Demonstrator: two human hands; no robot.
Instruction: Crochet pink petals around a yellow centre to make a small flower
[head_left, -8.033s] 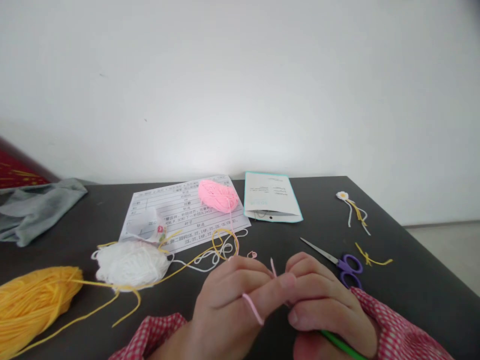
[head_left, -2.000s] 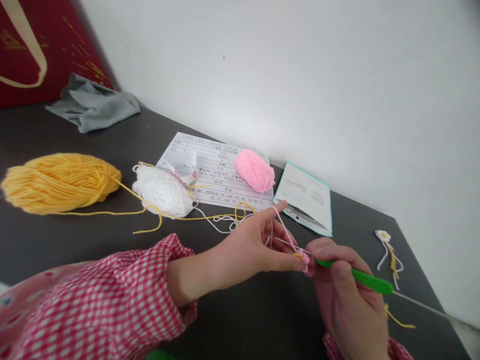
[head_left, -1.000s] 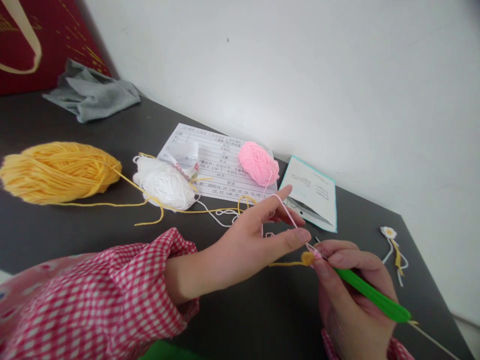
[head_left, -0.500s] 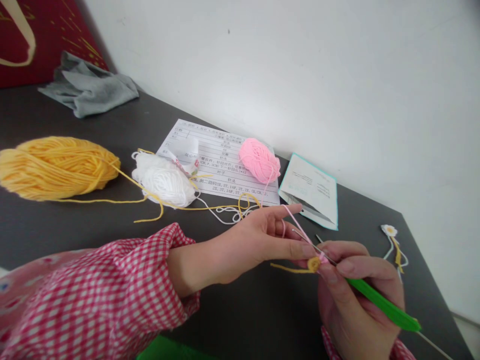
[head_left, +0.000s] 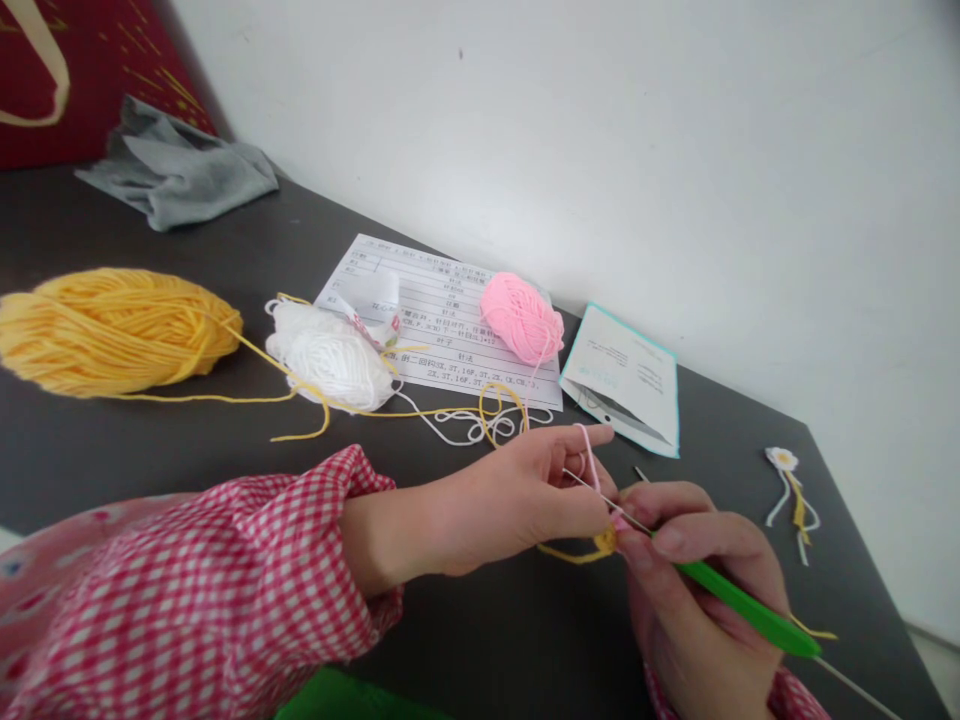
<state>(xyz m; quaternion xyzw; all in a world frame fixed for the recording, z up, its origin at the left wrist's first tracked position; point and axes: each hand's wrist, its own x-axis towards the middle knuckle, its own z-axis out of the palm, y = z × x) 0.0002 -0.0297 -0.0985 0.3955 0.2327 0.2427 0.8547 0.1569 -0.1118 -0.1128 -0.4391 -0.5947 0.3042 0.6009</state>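
Observation:
My right hand (head_left: 701, 570) is closed around the green handle of a crochet hook (head_left: 750, 610), whose thin metal shaft points left past my left fingers. My left hand (head_left: 547, 480) pinches a small crochet piece (head_left: 606, 541), yellow with a bit of pink, against the right fingertips. A strand of pink yarn (head_left: 589, 455) loops over my raised left index finger and runs down to the hook. From the piece hangs a yellow tail (head_left: 566, 556). My thumb and fingers partly hide the stitches.
Behind my hands lie yellow yarn (head_left: 120, 330), white yarn (head_left: 330, 360) and pink yarn (head_left: 521, 318) by a printed sheet (head_left: 442, 365). A blue-edged packet (head_left: 622, 370) and a small white flower (head_left: 782, 460) are to the right. Grey cloth (head_left: 187, 170) lies far left by a red bag (head_left: 90, 80).
My right hand and the hook have moved slightly left, and the shaft reaches further behind my left fingers. The crochet piece has shifted left and turned, now more covered by my left thumb.

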